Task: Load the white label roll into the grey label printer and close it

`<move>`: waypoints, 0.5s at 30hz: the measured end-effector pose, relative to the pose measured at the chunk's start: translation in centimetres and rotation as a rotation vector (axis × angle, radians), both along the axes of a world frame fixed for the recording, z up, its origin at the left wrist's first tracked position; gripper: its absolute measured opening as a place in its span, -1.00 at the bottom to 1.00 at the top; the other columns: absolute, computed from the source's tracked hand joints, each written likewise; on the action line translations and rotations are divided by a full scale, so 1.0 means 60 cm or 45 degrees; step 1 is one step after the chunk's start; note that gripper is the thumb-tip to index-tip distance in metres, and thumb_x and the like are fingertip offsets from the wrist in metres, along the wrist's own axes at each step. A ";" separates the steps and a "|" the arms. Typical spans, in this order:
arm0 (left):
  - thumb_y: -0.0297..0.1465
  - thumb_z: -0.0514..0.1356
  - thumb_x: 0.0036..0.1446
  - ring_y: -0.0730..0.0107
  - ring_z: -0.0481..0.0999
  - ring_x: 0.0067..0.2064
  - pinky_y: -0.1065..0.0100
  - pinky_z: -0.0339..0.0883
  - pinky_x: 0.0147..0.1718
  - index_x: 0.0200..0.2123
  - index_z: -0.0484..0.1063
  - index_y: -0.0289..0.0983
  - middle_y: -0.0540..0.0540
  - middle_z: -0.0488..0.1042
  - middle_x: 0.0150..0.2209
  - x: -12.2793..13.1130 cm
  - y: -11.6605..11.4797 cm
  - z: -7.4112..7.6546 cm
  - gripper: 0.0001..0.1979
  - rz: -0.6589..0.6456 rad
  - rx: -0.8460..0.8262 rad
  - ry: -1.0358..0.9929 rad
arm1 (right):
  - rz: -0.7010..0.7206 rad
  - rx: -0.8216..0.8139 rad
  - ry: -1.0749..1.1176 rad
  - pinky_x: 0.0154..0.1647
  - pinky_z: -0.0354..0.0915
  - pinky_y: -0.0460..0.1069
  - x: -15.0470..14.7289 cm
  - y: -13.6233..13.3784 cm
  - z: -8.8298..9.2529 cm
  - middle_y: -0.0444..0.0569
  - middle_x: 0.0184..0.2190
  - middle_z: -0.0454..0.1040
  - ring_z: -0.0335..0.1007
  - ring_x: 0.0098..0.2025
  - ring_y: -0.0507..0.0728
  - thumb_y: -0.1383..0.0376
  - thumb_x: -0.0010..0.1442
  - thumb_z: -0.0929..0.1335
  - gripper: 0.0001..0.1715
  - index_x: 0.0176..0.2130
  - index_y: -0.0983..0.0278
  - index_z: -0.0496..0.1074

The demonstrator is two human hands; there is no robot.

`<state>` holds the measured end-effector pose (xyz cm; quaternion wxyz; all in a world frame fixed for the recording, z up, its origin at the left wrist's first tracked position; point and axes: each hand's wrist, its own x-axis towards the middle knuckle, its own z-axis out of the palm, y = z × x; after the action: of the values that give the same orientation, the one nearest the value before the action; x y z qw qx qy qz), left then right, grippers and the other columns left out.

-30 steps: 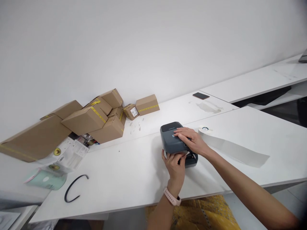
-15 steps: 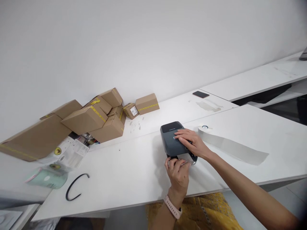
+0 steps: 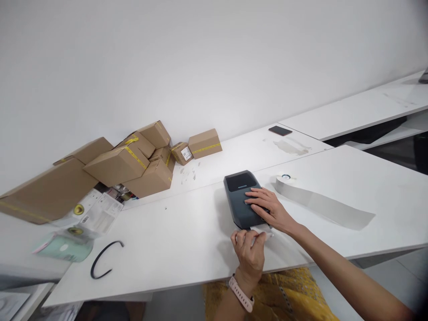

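Note:
A dark grey label printer (image 3: 238,200) sits on the white table with its lid down. My right hand (image 3: 271,209) lies on top of the lid, fingers stretched out and holding nothing. At the printer's front edge, my left hand (image 3: 249,249) is closed, its fingertips pinching a strip of white label paper (image 3: 262,229) that comes out there. A pink watch band is around my left wrist. Right of the printer stands a roll of label paper (image 3: 286,178), and a long translucent strip (image 3: 327,207) trails from it across the table.
Cardboard boxes (image 3: 117,165) are piled at the back left, with two smaller ones nearby. A phone (image 3: 280,130) lies at the back. A black curved band (image 3: 103,258), plastic packets and a green pouch (image 3: 65,245) lie at the left. The table's front edge is close.
The printer's lid has come down at the front under my right hand, closing the gap there. My left hand has shifted slightly toward me, still at the paper.

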<state>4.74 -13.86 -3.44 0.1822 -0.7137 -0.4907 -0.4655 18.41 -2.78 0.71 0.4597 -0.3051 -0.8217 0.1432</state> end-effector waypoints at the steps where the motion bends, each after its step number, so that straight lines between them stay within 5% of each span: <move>1: -0.62 0.28 0.07 0.30 0.35 -0.28 0.22 0.14 -0.17 -0.28 0.55 -0.17 -0.06 0.55 -0.38 0.000 0.001 0.000 -0.77 0.003 0.001 0.001 | 0.002 -0.014 0.011 0.25 0.11 0.30 -0.001 -0.002 -0.003 -0.06 0.07 0.49 0.25 0.22 0.26 0.22 0.33 0.26 -0.71 -0.03 0.08 0.51; 8: -0.56 0.24 0.13 0.30 0.36 -0.28 0.21 0.15 -0.14 -0.28 0.55 -0.14 -0.05 0.53 -0.39 -0.003 -0.003 -0.004 -0.81 -0.006 -0.015 0.004 | -0.098 -0.266 0.339 0.33 0.03 0.26 -0.010 -0.025 -0.029 -0.05 0.16 0.39 0.07 0.32 0.24 0.16 0.27 0.33 -0.71 -0.01 0.09 0.48; 12: -0.31 0.16 0.22 0.16 0.40 -0.05 0.11 0.18 0.02 -0.05 0.51 -0.11 -0.16 0.50 -0.10 -0.018 -0.004 0.001 -0.76 -0.106 -0.113 -0.177 | -0.266 -0.759 0.644 0.30 0.10 0.24 -0.023 -0.036 -0.036 0.01 0.33 0.15 0.09 0.32 0.28 0.02 0.10 0.43 -0.17 0.28 0.09 0.19; 15: -0.23 0.17 0.21 0.04 0.17 0.28 0.07 0.11 0.18 0.25 0.23 -0.11 -0.22 0.19 0.28 -0.027 0.020 0.018 -0.46 0.007 -0.384 -0.790 | -0.331 -1.114 0.832 0.21 0.23 0.18 -0.028 -0.043 -0.037 0.05 0.31 0.18 0.21 0.26 0.30 -0.04 0.00 0.47 0.07 0.35 0.11 0.04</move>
<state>3.14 -12.66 -2.34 -0.0820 -0.5558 -0.5879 -0.5820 16.71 -5.39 -1.51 0.5349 -0.5059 -0.4560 0.5001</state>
